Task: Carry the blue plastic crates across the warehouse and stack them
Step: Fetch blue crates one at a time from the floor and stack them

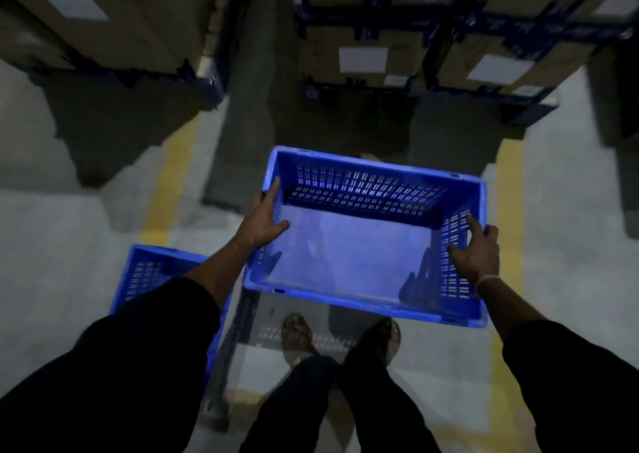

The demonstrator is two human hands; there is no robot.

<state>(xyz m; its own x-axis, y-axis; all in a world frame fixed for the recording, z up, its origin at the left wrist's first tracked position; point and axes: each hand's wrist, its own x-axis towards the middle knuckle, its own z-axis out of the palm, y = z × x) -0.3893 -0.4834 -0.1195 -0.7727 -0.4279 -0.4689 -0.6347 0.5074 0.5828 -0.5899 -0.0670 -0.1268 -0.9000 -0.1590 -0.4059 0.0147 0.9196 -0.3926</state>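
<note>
I hold an empty blue plastic crate [352,248] with slotted walls in front of me, above the floor. My left hand [264,219] grips its left wall, thumb inside and fingers outside. My right hand [475,252] grips the right wall the same way. A second blue crate [148,272] stands on the floor at my lower left, partly hidden by my left sleeve.
Pallets stacked with cardboard boxes [363,48] stand ahead on the left, centre and right. Yellow floor lines [173,176] run along both sides of the grey concrete aisle. My two feet [297,335] are below the held crate.
</note>
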